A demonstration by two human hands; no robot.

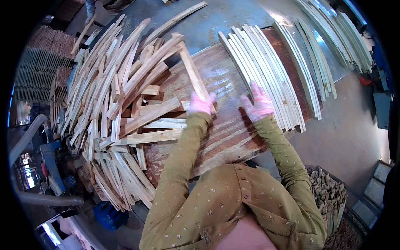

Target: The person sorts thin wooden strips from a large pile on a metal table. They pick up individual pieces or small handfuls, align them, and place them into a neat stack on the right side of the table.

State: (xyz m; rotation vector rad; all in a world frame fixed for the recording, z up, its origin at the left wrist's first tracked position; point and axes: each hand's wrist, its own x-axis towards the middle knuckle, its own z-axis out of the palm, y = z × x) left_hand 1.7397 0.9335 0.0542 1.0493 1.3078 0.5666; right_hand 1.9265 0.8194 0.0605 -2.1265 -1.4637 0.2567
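Note:
My left hand, in a pinkish glove, is closed around the near end of a wooden strip. The strip slants away from me, its far end beside the loose pile. My right hand, gloved alike, has its fingers stretched and thumb apart. It is at the left edge of a row of pale wooden strips lying side by side; whether it presses on them I cannot tell. Left of my left hand is a jumbled heap of wooden strips, several with ends pointing towards me. Both hands are over a worn brown wooden board.
More strips lie in bundles farther right, on a grey metal surface. A container packed with short wood pieces stands at my lower right. Stacked wood and blue machinery are at the left, a blue object below.

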